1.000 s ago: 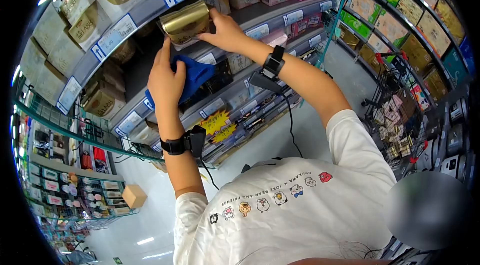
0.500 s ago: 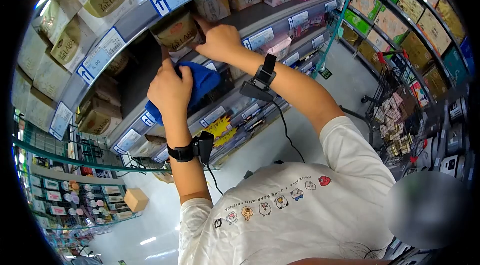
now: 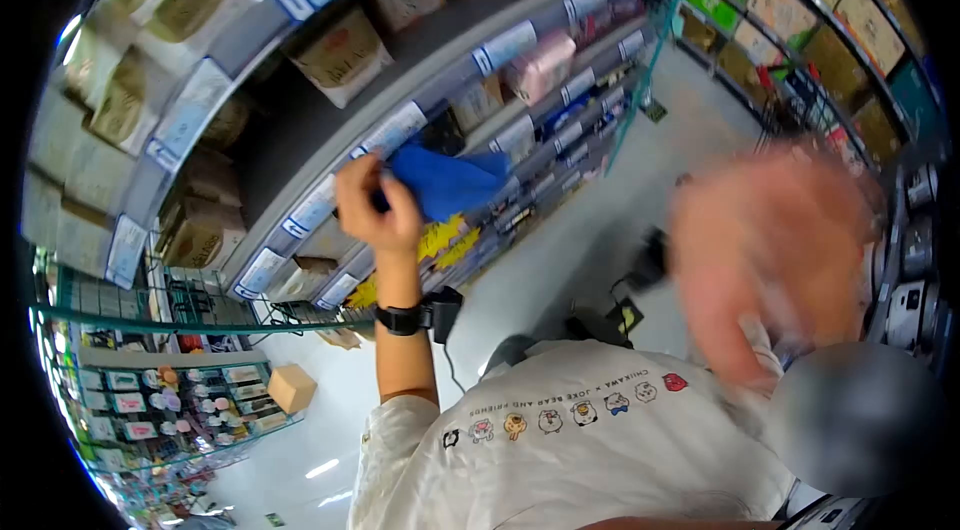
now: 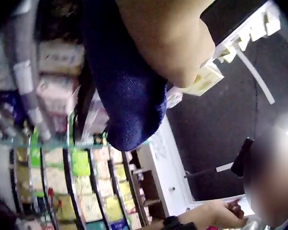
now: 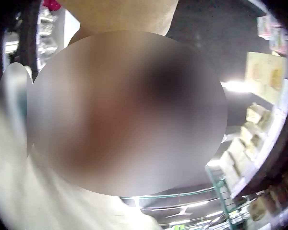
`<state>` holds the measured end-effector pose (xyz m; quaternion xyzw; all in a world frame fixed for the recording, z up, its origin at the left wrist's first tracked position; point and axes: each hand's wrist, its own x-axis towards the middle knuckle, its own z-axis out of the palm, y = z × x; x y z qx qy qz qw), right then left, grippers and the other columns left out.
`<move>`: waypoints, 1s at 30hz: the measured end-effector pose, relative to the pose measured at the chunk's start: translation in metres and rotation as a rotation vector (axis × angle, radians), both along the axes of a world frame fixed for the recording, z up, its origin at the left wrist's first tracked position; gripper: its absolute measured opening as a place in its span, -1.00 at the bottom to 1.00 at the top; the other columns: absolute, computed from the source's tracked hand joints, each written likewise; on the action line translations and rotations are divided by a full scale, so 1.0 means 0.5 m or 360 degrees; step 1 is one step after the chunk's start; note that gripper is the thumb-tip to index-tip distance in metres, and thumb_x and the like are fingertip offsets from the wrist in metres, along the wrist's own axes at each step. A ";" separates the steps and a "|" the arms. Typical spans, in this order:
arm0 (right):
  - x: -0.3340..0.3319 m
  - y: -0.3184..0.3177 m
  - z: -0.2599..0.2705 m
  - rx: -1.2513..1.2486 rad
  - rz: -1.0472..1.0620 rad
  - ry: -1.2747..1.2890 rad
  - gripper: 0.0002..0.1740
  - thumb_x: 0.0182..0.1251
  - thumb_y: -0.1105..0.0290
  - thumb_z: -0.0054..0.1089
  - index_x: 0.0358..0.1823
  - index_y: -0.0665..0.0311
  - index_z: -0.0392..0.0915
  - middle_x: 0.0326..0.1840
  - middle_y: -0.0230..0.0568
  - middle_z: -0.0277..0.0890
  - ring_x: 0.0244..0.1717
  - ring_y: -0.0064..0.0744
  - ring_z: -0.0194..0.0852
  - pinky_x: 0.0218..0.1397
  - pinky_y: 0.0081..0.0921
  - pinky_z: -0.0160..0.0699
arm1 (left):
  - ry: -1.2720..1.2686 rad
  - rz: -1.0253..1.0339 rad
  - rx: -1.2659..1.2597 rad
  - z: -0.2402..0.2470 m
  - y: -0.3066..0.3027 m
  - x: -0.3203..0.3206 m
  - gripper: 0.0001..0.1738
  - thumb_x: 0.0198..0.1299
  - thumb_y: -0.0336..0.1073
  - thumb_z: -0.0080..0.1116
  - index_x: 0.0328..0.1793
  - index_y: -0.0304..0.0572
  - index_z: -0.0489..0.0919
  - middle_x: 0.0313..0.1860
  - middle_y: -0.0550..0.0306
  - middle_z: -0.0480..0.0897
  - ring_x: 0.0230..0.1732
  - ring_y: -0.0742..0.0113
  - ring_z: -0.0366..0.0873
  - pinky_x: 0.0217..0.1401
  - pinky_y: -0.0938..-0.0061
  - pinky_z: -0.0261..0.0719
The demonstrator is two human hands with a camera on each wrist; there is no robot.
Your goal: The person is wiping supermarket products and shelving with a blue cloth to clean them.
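My left hand [image 3: 378, 205] grips a blue cloth [image 3: 450, 180] in front of a shelf edge with price tags. In the left wrist view the cloth [image 4: 129, 100] hangs beside the hand, its textured surface showing. Up and to the left of that hand, a gold-and-white pack [image 3: 340, 58] stands on the dark shelf, touched by neither hand. Close to the head camera my right hand [image 3: 770, 250] is raised before the right shoulder, blurred, with nothing seen in it. The left wrist view shows this right hand [image 4: 225, 214] near the head, its fingers loosely bent.
Shelves [image 3: 430, 55] run along the front, carrying several packs and a pink package [image 3: 545, 65] lower down. Green wire racking [image 3: 200, 315] borders the left side. A cardboard box [image 3: 291, 388] is at lower left. More stocked shelves [image 3: 790, 25] stand across the aisle.
My right hand has left the gold-and-white pack and swung back toward my head. The left hand has drawn away from the pack, down and right, with the blue cloth. The pack stays on the shelf.
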<state>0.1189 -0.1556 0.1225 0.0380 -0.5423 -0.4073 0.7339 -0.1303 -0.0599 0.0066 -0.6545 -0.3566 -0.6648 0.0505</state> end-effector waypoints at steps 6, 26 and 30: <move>0.062 -0.341 0.081 -0.0529 0.0625 -0.0943 -0.62 0.41 0.36 -0.17 0.14 0.45 0.29 0.27 -0.01 0.24 0.38 -0.20 0.05 0.49 -0.20 -0.02 | 0.0110 -0.0878 -0.0546 -0.137 -0.111 0.232 -0.73 -0.10 -0.60 0.06 -0.20 -0.29 0.58 -0.38 0.01 0.54 -0.43 0.30 0.48 -0.37 0.56 0.45; 0.541 -0.726 0.024 -0.1410 0.0211 -0.0716 -0.68 0.37 0.26 -0.20 -0.03 0.38 0.29 0.06 -0.10 0.22 0.13 -0.28 0.12 0.34 -0.20 0.04 | 0.0831 -0.2238 -0.0643 -0.204 -0.364 0.949 -0.67 -0.10 -0.44 0.10 -0.11 -0.06 0.57 -0.46 0.14 0.53 -0.52 0.18 0.55 -0.48 0.44 0.51; 0.584 -0.745 0.015 -0.1469 0.0078 -0.0603 -0.68 0.37 0.23 -0.23 -0.08 0.36 0.27 0.00 -0.11 0.20 0.07 -0.29 0.11 0.30 -0.20 0.04 | 0.0971 -0.2362 -0.0663 -0.229 -0.385 1.026 -0.69 -0.07 -0.41 0.12 -0.11 -0.02 0.58 -0.45 0.14 0.55 -0.54 0.15 0.53 -0.49 0.41 0.50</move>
